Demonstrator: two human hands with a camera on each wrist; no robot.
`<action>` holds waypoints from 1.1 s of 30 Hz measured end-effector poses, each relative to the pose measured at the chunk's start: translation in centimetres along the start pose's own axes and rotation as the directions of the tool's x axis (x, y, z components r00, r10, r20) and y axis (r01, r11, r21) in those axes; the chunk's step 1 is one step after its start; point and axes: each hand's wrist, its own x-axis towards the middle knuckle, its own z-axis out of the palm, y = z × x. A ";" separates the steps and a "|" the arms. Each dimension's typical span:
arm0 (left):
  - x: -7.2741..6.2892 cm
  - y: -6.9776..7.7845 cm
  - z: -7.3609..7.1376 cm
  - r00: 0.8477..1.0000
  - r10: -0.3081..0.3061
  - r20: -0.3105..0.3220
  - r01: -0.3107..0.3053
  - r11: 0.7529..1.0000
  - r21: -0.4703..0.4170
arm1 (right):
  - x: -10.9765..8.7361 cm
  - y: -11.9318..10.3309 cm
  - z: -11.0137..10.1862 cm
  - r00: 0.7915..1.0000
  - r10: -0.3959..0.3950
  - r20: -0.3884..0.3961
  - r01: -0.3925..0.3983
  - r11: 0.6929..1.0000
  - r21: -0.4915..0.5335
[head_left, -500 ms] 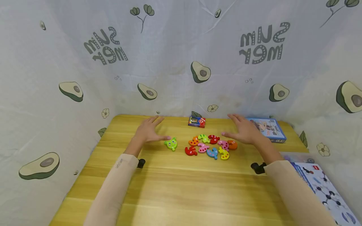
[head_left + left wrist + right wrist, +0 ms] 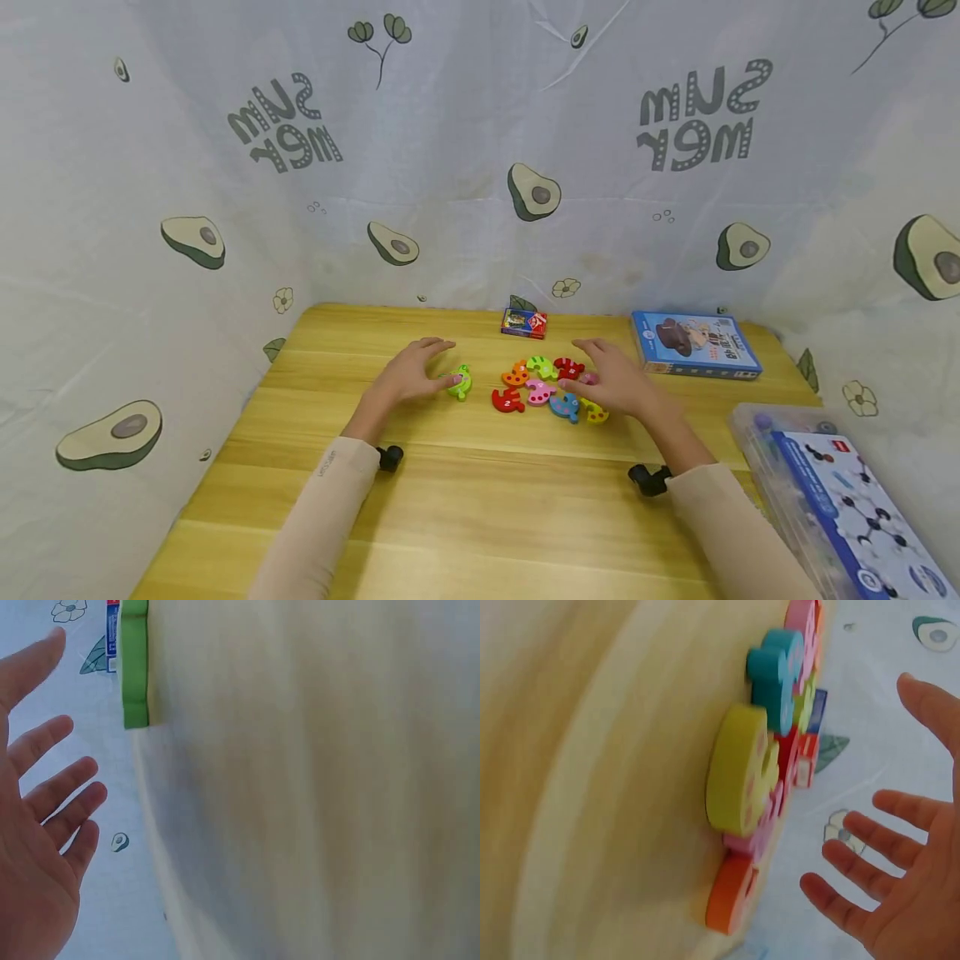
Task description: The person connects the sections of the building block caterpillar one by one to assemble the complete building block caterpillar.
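Observation:
In the head view, several coloured puzzle pieces lie bunched on the wooden table (image 2: 465, 500), among them a red piece (image 2: 507, 401), a blue piece (image 2: 565, 407) and a pink piece (image 2: 540, 392). My right hand (image 2: 617, 379) hovers over the right end of the bunch, fingers spread, partly hiding a yellow piece (image 2: 735, 772) and an orange piece (image 2: 729, 896). Apart from the bunch lies a green piece with a face (image 2: 462, 383). Beside it is my left hand (image 2: 408, 372), thumb extended at its edge; I cannot tell whether they touch. Nothing is held in either hand.
At the back edge lies a small card box (image 2: 524, 323). A blue box (image 2: 697, 344) sits at the back right. Nearer on the right is a clear plastic case (image 2: 780, 475) with a white and blue molecule-printed sheet (image 2: 862, 508). A printed cloth (image 2: 465, 125) hangs behind.
Both hands have come lower and toward the middle. The right hand moved left, off the blue box and over the bunch; the left thumb now overlaps the green piece.

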 end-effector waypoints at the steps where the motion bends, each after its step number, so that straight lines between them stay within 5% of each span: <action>1: -0.1 0.0 0.3 1.000 0.004 0.001 -0.004 1.000 -0.024 | 0.0 -0.2 0.4 1.000 -0.005 -0.004 0.005 1.000 0.007; 11: -0.8 0.0 2.5 0.999 0.039 -0.009 -0.040 0.987 -0.158 | -0.4 -3.7 3.4 1.000 -0.010 -0.014 0.012 0.992 0.123; 21: -1.0 -0.5 4.3 0.994 0.010 -0.111 -0.037 0.969 -0.245 | -0.2 -5.8 5.7 0.999 0.034 0.000 -0.033 0.975 0.218; 33: -1.4 -1.0 5.2 0.985 -0.033 -0.170 -0.034 0.926 -0.377 | 0.9 -7.9 6.9 0.999 0.054 0.004 -0.054 0.990 0.133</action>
